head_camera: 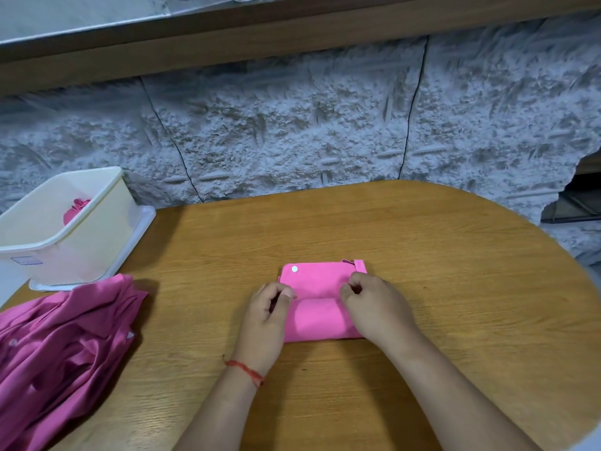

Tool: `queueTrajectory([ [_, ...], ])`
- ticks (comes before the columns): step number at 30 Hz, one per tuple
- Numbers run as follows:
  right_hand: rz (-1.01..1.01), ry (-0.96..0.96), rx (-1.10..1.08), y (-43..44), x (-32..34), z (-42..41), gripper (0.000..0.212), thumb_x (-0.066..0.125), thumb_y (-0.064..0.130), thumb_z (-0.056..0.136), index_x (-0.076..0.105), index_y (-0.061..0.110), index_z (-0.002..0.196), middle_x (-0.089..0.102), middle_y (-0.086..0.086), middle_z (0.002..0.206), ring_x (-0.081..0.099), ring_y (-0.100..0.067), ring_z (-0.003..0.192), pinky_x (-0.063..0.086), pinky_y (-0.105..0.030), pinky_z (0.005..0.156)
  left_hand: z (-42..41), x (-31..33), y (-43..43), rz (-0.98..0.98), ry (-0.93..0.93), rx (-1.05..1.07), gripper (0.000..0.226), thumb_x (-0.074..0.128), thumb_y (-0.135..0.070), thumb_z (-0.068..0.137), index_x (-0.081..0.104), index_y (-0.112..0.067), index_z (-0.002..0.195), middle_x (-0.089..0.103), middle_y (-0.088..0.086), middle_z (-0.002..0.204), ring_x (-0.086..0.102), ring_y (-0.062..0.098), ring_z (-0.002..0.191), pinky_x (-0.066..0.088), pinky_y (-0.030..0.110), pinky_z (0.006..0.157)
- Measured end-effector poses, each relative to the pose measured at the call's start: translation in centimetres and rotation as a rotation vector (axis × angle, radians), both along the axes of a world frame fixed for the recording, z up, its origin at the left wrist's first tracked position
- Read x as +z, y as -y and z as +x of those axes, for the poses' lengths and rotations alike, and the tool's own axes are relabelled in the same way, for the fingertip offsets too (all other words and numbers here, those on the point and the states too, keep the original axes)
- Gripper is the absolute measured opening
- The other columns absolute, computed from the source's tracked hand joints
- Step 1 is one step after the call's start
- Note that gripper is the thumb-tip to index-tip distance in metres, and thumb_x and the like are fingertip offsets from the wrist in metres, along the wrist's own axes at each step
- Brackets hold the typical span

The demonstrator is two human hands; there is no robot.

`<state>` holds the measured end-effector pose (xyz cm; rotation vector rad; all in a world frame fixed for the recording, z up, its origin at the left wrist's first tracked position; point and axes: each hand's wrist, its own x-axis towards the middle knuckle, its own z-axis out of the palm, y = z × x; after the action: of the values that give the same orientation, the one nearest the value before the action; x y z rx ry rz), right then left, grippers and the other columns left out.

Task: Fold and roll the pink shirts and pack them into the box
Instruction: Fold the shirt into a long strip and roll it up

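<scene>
Two bare forearms reach in from the near edge, the left one with one red thread bracelet (pixel 247 372) at the wrist. The left hand (pixel 270 320) and the right hand (pixel 374 307) sit at either end of one folded pink shirt (pixel 320 304), which lies flat on the wooden table (pixel 455 288) at its middle. Each grip is curled, with fingers and thumb pinching the cloth at the edge of the roll. The shirt's near part is rolled up. Its far part lies flat and has one small white dot (pixel 294 268) near the left corner.

At the near left is a heap of loose pink shirts (pixel 65 346); I cannot tell how many. Beyond it stands one cream plastic box (pixel 65 242) on a white lid (pixel 143 222), with one rolled pink shirt (pixel 76 209) inside. Behind the table is a grey rough-textured wall (pixel 292 131), and above it runs one wooden ledge (pixel 292 34).
</scene>
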<state>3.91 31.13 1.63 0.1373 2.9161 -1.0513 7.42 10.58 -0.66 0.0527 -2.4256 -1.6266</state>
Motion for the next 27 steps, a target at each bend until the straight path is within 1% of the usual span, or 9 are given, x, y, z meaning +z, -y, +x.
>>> queueTrajectory([
  [4,0.015,0.055,0.005,-0.2,0.2,-0.7,0.026,0.055,0.044,0.095,0.063,0.031,0.074,0.069,0.006,0.083,0.057,-0.026,0.081,0.038,-0.033,0.064,0.7,-1.0,1.6,-0.077,-0.043,-0.174,0.034,0.066,-0.056,0.093,0.068,-0.028,0.111,0.062,-0.007,0.110,0.059,0.015,0.110,0.042,0.015,0.090],
  [7,-0.038,0.039,-0.013,-0.2,0.2,-0.9,0.028,0.059,0.043,0.094,0.062,0.030,0.068,0.064,0.007,0.071,0.062,-0.027,0.081,0.039,-0.034,0.062,0.8,-0.7,1.3,-0.043,-0.014,-0.145,0.047,0.065,-0.073,0.085,0.068,-0.033,0.111,0.062,-0.010,0.111,0.060,0.012,0.110,0.042,0.011,0.088],
  [9,-0.155,-0.202,-0.003,-0.4,-0.5,0.1,0.031,0.062,0.037,0.096,0.057,0.029,0.067,0.058,0.007,0.069,0.059,-0.024,0.075,0.040,-0.037,0.060,0.7,-0.6,1.0,-0.049,-0.036,-0.106,0.044,0.064,-0.071,0.088,0.069,-0.032,0.105,0.063,-0.009,0.104,0.061,0.014,0.104,0.042,0.013,0.083],
  [12,-0.310,-0.540,0.178,-1.2,-2.5,2.2,0.018,0.063,0.033,0.100,0.062,0.028,0.083,0.056,0.015,0.089,0.058,-0.014,0.089,0.045,-0.032,0.078,0.5,-0.8,0.7,-0.085,-0.075,-0.053,0.030,0.064,-0.058,0.094,0.069,-0.029,0.093,0.061,-0.008,0.095,0.060,0.013,0.092,0.041,0.013,0.075],
  [14,-0.266,-0.498,0.296,-1.5,-3.1,2.5,0.015,0.062,0.046,0.100,0.064,0.031,0.100,0.056,0.021,0.104,0.057,-0.008,0.104,0.043,-0.025,0.090,0.2,-0.8,0.4,-0.069,-0.067,-0.002,0.029,0.063,-0.054,0.095,0.068,-0.026,0.087,0.060,-0.009,0.089,0.059,0.010,0.085,0.041,0.013,0.070],
  [16,-0.215,-0.426,0.315,-1.5,-3.1,2.4,0.023,0.062,0.056,0.097,0.061,0.034,0.105,0.055,0.024,0.109,0.055,-0.006,0.108,0.041,-0.021,0.093,-0.2,-0.7,0.1,-0.050,-0.047,0.039,0.033,0.061,-0.051,0.096,0.065,-0.023,0.080,0.059,-0.009,0.082,0.056,0.007,0.077,0.040,0.015,0.065],
  [20,-0.232,-0.415,0.261,-1.0,-1.5,2.4,0.030,0.060,0.053,0.095,0.061,0.026,0.083,0.057,0.014,0.089,0.058,-0.008,0.089,0.045,-0.030,0.080,-0.8,-0.1,-0.1,-0.040,0.034,0.044,0.044,0.054,-0.041,0.102,0.053,-0.015,0.065,0.048,-0.011,0.061,0.044,0.005,0.058,0.035,0.024,0.053],
  [22,-0.202,-0.385,0.226,-1.0,-0.8,2.1,0.032,0.060,0.045,0.096,0.057,0.024,0.072,0.059,0.007,0.079,0.059,-0.014,0.082,0.043,-0.032,0.075,-1.1,0.4,-0.3,-0.085,0.135,0.043,0.047,0.054,-0.038,0.099,0.043,-0.020,0.058,0.036,-0.014,0.051,0.034,0.004,0.048,0.027,0.026,0.047],
  [27,0.045,-0.055,0.099,-0.6,1.0,1.1,0.044,0.055,0.042,0.098,0.052,0.021,0.059,0.061,-0.002,0.064,0.061,-0.031,0.076,0.033,-0.036,0.061,-2.9,2.0,-0.4,-0.335,0.472,0.113,0.050,0.059,-0.039,0.095,0.044,-0.015,0.053,0.039,-0.007,0.042,0.041,0.018,0.045,0.026,0.030,0.050],
])
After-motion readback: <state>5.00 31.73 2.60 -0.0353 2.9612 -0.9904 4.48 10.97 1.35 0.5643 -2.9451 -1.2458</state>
